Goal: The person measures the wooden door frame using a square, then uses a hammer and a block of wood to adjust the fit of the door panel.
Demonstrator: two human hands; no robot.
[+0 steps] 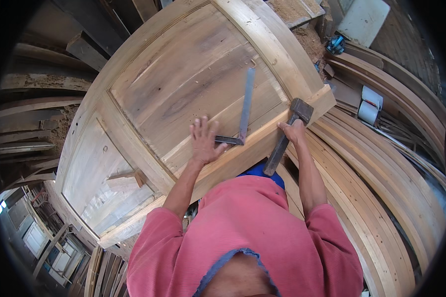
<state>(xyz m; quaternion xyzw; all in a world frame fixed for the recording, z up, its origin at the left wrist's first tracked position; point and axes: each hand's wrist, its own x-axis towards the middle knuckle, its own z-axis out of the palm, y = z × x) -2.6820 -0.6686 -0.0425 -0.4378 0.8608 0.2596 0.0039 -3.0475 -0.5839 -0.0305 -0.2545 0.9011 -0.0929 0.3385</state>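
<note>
A large panelled wooden door [193, 64] lies flat in front of me. Across its near edge, my left hand [204, 142] rests with its fingers spread. Beside those fingers a try square [246, 106] lies on the panel, its pale blade pointing away and its dark stock reaching toward my hand. My right hand [293, 131] is closed round the handle of a hammer [302, 110] with a dark, blocky head. The hammer head sits over the door's right corner, and its handle slants back toward my body.
A small wood offcut [126, 181] lies on the door's left panel. Long stacked boards [366, 193] run along the right, with more planks [39, 104] at the left. A blue power tool [336, 44] and a white roll [368, 112] are at the far right.
</note>
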